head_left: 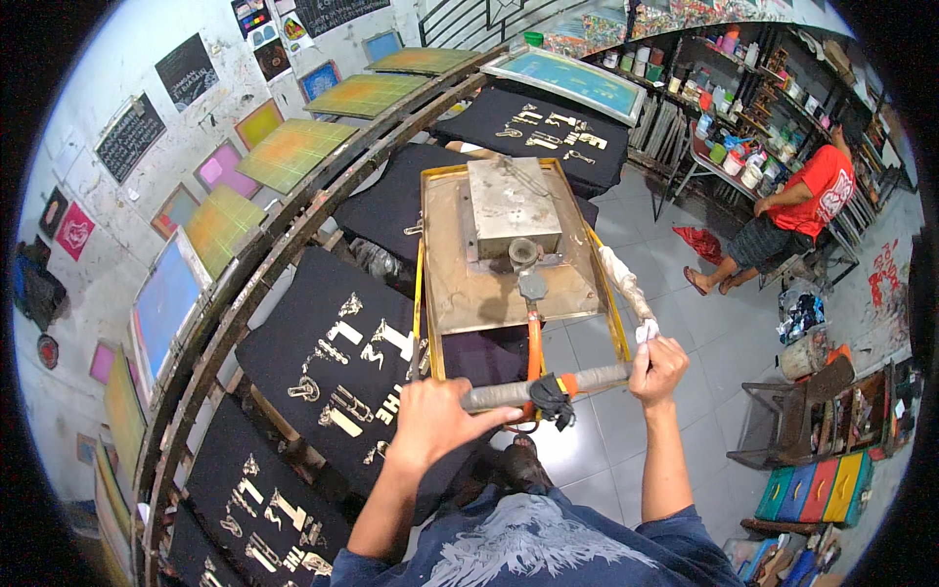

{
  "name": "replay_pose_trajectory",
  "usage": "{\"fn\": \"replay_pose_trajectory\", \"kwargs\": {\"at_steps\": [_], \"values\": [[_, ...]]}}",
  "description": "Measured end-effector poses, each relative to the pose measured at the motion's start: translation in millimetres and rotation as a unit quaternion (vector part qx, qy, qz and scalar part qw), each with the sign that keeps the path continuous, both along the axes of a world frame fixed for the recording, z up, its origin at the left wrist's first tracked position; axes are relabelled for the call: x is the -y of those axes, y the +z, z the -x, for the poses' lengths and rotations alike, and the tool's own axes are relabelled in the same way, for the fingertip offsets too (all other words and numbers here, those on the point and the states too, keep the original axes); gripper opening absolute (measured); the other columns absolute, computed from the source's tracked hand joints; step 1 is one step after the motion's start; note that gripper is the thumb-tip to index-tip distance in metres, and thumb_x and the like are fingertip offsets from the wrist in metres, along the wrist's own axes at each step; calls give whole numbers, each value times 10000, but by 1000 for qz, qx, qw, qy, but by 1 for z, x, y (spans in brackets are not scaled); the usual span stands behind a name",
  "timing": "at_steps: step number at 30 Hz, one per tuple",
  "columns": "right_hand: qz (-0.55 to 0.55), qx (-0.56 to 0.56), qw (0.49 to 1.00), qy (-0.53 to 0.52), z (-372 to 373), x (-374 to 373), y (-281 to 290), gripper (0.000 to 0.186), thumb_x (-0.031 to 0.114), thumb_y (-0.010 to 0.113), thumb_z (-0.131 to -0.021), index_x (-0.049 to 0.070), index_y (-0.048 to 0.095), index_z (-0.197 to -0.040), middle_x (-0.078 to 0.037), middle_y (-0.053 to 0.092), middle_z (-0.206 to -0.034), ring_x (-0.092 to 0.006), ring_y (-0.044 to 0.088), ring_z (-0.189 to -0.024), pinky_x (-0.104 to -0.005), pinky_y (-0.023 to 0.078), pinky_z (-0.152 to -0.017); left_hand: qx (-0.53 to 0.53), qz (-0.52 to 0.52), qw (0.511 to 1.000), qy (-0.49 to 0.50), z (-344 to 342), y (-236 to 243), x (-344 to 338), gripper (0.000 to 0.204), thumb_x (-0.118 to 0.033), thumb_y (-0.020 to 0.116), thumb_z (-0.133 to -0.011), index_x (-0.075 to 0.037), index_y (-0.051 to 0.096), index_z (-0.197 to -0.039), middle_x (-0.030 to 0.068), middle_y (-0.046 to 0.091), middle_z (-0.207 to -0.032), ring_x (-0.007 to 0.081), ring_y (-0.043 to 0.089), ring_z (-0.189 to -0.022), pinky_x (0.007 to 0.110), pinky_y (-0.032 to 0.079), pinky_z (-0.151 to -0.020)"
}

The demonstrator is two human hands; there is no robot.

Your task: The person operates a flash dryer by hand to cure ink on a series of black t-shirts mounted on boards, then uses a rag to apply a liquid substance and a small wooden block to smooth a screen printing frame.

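Both my hands are on the grey-wrapped handle bar (600,378) of a framed metal heater-like unit. My left hand (427,416) is closed at the bar's left end, its thumb stretched along it. My right hand (659,372) is closed round the right end, next to a white wrapped strip (624,279) running along the frame. Ahead of the bar, the unit's brownish metal plate (469,293) carries a metal box (514,201). From a valve-like fitting (531,286), an orange hose (535,342) leads to the bar's middle, where a black bundle (553,396) hangs.
Black printed shirts (284,338) lie along a rack at left, partly under the unit. Several print screens (293,155) line the long rail (235,303). A seated person in a red shirt (817,191) is at right, near shelves of jars (729,108). Grey floor tiles (665,264) lie between.
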State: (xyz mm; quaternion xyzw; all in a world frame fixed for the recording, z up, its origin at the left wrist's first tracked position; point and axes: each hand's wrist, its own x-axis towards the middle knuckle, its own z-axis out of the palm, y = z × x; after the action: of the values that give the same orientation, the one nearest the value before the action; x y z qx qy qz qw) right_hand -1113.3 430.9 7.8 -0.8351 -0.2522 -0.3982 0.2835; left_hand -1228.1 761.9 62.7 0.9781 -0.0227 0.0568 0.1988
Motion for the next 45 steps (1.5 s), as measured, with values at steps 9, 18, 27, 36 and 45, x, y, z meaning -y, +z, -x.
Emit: {"fn": "replay_pose_trajectory", "kwargs": {"at_steps": [9,18,27,36,45], "values": [[2,-28,999,-33,-2,2,-4,291,41,628,-797,57,428,-588,-132,439,-569,-331,462,-521,-451,357,-548,106,33,994,11,4,-14,3,675,-708,811,-743,-70,647,-598,118,618,-546,327,664,-528,433,503,-505],[-53,22,998,-37,-4,-3,-8,273,61,580,-861,25,442,-628,-132,390,-580,-311,388,-521,-421,318,-556,192,28,981,14,3,-21,7,544,-607,894,-685,-93,719,-647,87,649,-572,295,678,-542,405,533,-531],[-54,10,997,-47,0,-1,0,218,11,636,-773,22,476,-625,-135,444,-597,-326,481,-554,-439,377,-580,230,16,973,-1,4,-24,12,557,-581,892,-700,-107,618,-597,64,592,-536,287,633,-504,386,496,-522],[-42,-3,999,-29,-2,10,-1,224,78,690,-751,63,498,-636,-129,520,-621,-342,534,-586,-451,416,-580,215,-4,976,25,4,-28,13,488,-529,884,-723,-97,673,-639,83,633,-588,333,630,-542,424,474,-529],[-50,-10,998,32,-8,15,-3,282,112,716,-776,88,484,-616,-92,489,-597,-304,503,-556,-428,391,-549,226,-3,964,137,-2,-33,27,411,-396,864,-810,-105,668,-595,112,596,-532,325,608,-509,413,472,-536]]}}
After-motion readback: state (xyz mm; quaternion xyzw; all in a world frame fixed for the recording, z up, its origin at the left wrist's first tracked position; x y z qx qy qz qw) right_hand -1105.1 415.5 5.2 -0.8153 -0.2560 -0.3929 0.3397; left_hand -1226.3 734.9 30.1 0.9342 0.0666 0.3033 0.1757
